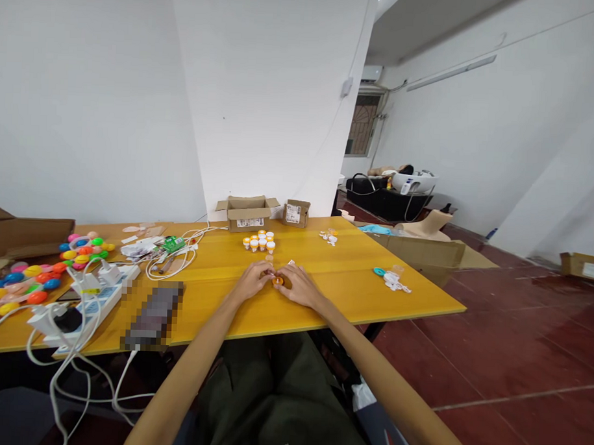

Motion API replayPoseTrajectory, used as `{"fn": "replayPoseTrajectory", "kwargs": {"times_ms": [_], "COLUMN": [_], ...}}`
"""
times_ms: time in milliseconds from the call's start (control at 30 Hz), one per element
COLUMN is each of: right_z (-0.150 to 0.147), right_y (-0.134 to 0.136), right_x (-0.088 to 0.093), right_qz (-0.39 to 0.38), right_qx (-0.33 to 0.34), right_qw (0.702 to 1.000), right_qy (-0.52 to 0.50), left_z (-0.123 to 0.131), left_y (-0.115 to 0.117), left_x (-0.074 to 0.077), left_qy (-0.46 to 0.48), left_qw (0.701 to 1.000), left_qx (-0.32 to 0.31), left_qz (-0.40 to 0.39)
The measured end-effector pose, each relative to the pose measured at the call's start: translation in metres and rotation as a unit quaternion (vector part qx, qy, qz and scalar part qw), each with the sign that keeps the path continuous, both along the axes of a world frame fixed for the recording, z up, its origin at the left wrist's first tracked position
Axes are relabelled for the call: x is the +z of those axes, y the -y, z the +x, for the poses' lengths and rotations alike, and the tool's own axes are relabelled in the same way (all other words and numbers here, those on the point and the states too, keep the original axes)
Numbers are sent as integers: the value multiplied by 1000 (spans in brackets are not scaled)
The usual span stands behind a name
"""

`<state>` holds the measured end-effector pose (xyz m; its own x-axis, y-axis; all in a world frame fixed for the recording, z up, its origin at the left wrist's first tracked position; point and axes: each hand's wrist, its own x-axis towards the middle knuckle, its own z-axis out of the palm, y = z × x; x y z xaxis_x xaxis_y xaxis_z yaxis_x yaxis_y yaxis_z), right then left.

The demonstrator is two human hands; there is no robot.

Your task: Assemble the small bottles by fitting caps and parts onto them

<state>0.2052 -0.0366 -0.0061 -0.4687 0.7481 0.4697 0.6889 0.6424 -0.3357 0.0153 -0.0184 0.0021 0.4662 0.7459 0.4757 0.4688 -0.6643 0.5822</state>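
My left hand (pixel 254 279) and my right hand (pixel 299 285) meet over the table near its front edge, fingers closed in a pinch. Between their fingertips is a small round orange piece (pixel 277 281) with a pale centre; its exact kind is too small to make out. Just beyond my left hand lies a small pale disc (pixel 269 258). A little white piece (pixel 291 262) shows behind my right fingers. Farther back, several small white-and-orange containers (pixel 260 241) stand grouped together.
Small white parts (pixel 397 282) with a teal ring (pixel 379 272) lie at right; more white pieces (pixel 331 238) sit farther back. An open cardboard box (pixel 248 217) and a smaller box (pixel 296 213) stand by the wall. Leftward are a phone (pixel 155 315), power strip (pixel 114 287) and colourful balls (pixel 36 278).
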Motion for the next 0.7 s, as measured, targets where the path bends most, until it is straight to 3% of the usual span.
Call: {"fn": "replayPoseTrajectory", "kwargs": {"times_ms": [367,700], "right_z": [3,2], "right_y": [-10,-8], "right_x": [-11,-8], "right_qz": [-51,-73], "right_qx": [60,87], "right_qw": [989,984], "right_qy": [-123,-136], "left_z": [0,2], "left_y": [-2,1], "left_x": [-3,0], "left_qy": [-12,-16], "left_qw": [1000,999], "left_qx": [3,-17], "left_qz": [-18,-31]}}
